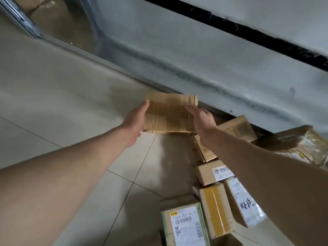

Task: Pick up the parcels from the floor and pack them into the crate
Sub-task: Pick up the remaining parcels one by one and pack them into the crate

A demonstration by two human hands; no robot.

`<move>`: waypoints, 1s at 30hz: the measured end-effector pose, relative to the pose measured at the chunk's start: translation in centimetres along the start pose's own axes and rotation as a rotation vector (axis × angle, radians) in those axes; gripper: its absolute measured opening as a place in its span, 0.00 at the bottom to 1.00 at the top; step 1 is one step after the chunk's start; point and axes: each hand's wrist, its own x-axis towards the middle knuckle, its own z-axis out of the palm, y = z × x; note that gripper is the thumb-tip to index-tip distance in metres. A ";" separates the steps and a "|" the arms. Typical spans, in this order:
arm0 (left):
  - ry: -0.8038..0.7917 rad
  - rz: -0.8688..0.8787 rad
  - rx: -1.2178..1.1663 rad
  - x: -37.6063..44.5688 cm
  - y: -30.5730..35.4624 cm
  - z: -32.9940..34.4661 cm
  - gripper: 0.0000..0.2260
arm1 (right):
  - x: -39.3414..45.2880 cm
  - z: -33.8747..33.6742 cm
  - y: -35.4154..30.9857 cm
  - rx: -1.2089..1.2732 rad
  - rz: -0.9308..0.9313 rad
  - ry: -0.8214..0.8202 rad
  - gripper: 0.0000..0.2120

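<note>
Both hands hold a flat cardboard parcel (170,113) in the air, far of the pile on the tiled floor (71,107): the left hand (135,122) grips its left edge, and the right hand (201,119) grips its right edge with the thumb on top. The grey metal crate (213,59) runs along the far side, its wall just beyond the parcel. To do this well, I would keep the parcel level, lift it clear over the wall and lay it flat inside, leaving the taped box (217,207) and the labelled boxes (184,226) near right for later.
</note>
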 end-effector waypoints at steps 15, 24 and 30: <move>0.174 -0.134 -0.167 -24.6 2.4 -1.7 0.13 | -22.7 -10.0 -3.3 0.338 0.124 0.037 0.09; 0.135 -0.067 -0.265 -43.5 7.2 1.2 0.11 | -36.8 -20.0 -8.1 0.396 0.135 -0.072 0.08; 0.191 -0.003 -0.299 -51.7 9.5 3.6 0.10 | -43.9 -24.3 -11.1 0.341 0.064 -0.056 0.11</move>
